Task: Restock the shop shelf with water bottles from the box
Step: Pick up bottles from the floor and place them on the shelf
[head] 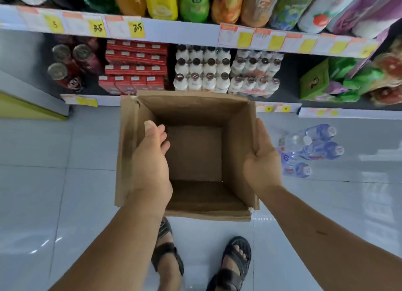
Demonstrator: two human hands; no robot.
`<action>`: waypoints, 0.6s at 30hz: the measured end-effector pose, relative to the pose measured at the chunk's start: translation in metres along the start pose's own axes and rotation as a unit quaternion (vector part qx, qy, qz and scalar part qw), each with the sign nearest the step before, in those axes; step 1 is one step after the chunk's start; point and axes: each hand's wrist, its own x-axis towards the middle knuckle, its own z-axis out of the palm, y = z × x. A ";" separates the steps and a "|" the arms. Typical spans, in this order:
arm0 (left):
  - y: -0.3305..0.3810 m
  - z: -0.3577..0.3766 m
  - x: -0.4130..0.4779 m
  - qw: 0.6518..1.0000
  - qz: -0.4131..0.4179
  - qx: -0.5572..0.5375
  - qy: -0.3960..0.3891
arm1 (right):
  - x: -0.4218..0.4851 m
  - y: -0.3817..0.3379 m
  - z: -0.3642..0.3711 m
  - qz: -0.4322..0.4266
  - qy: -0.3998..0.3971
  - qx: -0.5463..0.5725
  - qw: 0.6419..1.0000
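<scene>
From the head view, the box (195, 110) is empty. The left hand (152, 153) grips its left wall, and the right hand (263, 160) presses flat against the right wall. The bottles (311, 149) lie bundled on the floor (65, 182) beside it. None look shelved, so filling the shelf (291, 77) seems still ahead.

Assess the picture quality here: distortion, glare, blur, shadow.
Head view: wide-angle distortion bows the shelf edge and stretches the corners. Head view: pale glare streaks the floor tiles. Head view: the upper-shelf drinks and the water bottles on the floor look smeared. Head view: the box, left hand and right hand are fairly sharp, the box interior dim, with no hard shadows.
</scene>
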 end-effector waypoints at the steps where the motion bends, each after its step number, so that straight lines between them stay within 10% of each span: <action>1: 0.003 -0.012 0.004 0.999 0.011 -0.001 0.041 | -0.002 -0.006 0.006 -0.003 -0.008 0.000 1.000; 18: -0.013 -0.194 0.072 0.940 -0.124 -0.189 0.254 | -0.021 -0.082 0.135 -0.069 -0.099 -0.101 0.988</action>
